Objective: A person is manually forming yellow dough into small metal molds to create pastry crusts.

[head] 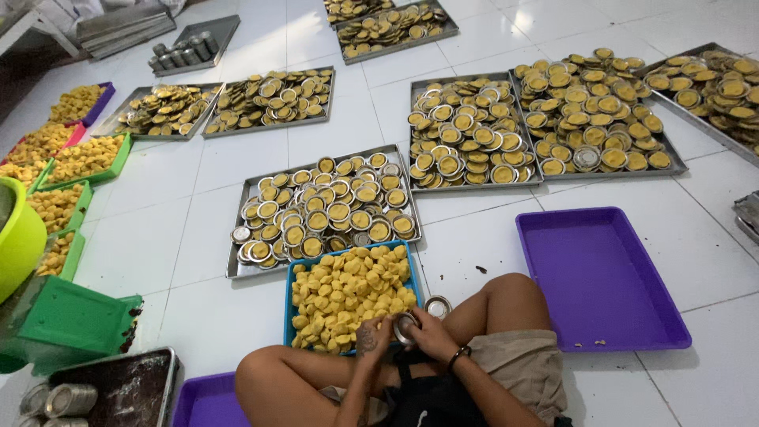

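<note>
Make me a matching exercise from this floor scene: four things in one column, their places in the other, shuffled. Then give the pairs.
Things:
1. blue tray of loose yellow cakes
2. empty purple tray
3. small round tin
4. green tray

Places:
A. held between the left hand and right hand
B. right of the person's knee
C. straight ahead of the lap
D. at the far left, upside down by the lime tub

Pairs: 1-C, 2-B, 3-A, 4-D

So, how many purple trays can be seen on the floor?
3. One large purple tray lies empty to the person's right, one is cut off at the bottom edge, and one holds yellow cakes at far left. Others may be hidden.
</note>
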